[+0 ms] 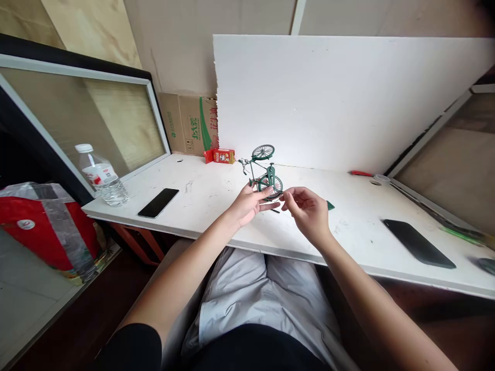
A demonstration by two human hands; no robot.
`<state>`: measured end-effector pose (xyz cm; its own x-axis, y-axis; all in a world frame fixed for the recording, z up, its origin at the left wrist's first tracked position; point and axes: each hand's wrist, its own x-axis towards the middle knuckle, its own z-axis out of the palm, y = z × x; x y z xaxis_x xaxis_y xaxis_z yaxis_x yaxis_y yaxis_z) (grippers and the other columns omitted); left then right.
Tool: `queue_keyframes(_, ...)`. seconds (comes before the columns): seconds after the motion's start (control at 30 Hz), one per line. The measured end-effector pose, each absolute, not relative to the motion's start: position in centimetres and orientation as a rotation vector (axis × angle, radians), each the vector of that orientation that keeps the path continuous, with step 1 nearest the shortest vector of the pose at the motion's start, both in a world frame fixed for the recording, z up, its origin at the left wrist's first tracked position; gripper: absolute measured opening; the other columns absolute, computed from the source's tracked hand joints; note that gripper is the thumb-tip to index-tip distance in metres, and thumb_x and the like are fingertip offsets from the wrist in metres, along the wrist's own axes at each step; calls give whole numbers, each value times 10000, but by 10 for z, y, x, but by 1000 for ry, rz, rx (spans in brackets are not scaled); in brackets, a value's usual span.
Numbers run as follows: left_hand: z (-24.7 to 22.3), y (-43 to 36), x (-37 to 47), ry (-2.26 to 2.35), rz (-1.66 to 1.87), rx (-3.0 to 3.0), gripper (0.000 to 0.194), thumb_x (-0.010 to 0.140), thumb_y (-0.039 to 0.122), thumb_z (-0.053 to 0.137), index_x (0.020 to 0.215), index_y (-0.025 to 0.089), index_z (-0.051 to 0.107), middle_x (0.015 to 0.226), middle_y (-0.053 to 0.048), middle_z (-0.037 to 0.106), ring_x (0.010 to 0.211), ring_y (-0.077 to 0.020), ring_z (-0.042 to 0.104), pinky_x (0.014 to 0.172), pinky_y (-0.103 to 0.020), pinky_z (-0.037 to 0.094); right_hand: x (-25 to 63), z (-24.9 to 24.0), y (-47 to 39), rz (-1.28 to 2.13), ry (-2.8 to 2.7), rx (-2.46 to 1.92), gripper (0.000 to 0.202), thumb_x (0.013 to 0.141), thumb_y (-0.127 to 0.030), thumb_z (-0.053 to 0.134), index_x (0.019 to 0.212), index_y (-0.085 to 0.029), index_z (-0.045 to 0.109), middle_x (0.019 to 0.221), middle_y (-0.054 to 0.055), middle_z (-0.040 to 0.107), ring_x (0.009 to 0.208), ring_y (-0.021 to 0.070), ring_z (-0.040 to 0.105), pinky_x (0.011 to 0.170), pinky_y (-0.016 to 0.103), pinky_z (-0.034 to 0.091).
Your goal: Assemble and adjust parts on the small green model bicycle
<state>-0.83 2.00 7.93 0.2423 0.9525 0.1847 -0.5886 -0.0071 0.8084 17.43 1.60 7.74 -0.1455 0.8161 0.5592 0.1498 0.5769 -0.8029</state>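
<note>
Green metal, a model bicycle [263, 172] is steadied upright on the white bench [216, 206] by the left hand [249, 203], fingers pressed at its lower wheel, while something small is pinched just beside by the right hand [307, 211].

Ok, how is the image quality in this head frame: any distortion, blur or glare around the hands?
Head view: strong wide-angle bend, the table edge bowing and the arms stretched. Light is soft and even, no glare on the white board. The left hand, right hand and green model bicycle are fairly sharp; its fine parts are too small to tell. The far right corner blurs.
</note>
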Motion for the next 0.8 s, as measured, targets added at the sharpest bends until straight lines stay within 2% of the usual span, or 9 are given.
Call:
queue_keyframes(0.1, 83, 16, -7, 463, 1302, 931, 254, 854, 199, 860, 1059, 162, 715, 1207, -95, 752, 1087, -238, 742, 1100, -533, 557, 179, 83, 11, 670, -1677, -819, 323, 981, -537, 709, 955, -217, 729, 829, 52, 735, 692, 173, 677, 628, 326, 549)
queue_keyframes(0.23, 83, 16, -7, 423, 1258, 905, 197, 879, 204, 829, 1021, 152, 704, 1112, -92, 774, 1002, -219, 759, 1087, -513, 569, 181, 83, 12, 558, -1721, -840, 294, 1002, -519, 680, 978, -231, 734, 936, 66, 750, 747, 182, 660, 634, 341, 530)
queue_keyframes(0.37, 82, 15, -6, 481, 1268, 887, 373, 845, 177, 861, 1145, 190, 639, 1155, -91, 774, 1013, -245, 780, 1059, -522, 578, 183, 86, 16, 303, -1762, -814, 213, 1020, -464, 666, 1008, -263, 736, 1051, 79, 699, 988, 231, 635, 784, 387, 541)
queue_keyframes(0.47, 84, 12, -5, 521, 1274, 908, 446, 830, 186, 882, 1182, 201, 608, 1212, -102, 762, 1057, -269, 781, 1049, -529, 583, 186, 89, 19, 321, -1741, -809, 201, 1026, -455, 655, 1006, -268, 728, 1121, 89, 667, 1107, 251, 621, 861, 411, 551)
queue_keyframes(0.57, 85, 10, -3, 528, 1277, 955, 439, 843, 231, 882, 1188, 197, 614, 1263, -114, 741, 1109, -294, 770, 1034, -549, 592, 189, 92, 20, 472, -1724, -776, 214, 1028, -466, 646, 1010, -264, 715, 1180, 89, 654, 1082, 237, 646, 856, 401, 576)
queue_keyframes(0.7, 84, 9, -2, 547, 1290, 994, 418, 845, 274, 890, 1158, 190, 626, 1296, -123, 726, 1160, -313, 756, 1013, -545, 609, 192, 91, 23, 552, -1729, -749, 217, 1027, -470, 653, 1005, -263, 714, 1133, 76, 655, 1034, 222, 654, 839, 385, 584)
queue_keyframes(0.8, 83, 9, -3, 568, 1267, 1016, 424, 847, 302, 892, 1159, 191, 627, 1273, -123, 738, 1123, -308, 772, 990, -527, 624, 194, 91, 23, 588, -1744, -755, 229, 1025, -486, 653, 1021, -267, 722, 1144, 77, 643, 1029, 222, 653, 828, 384, 595)
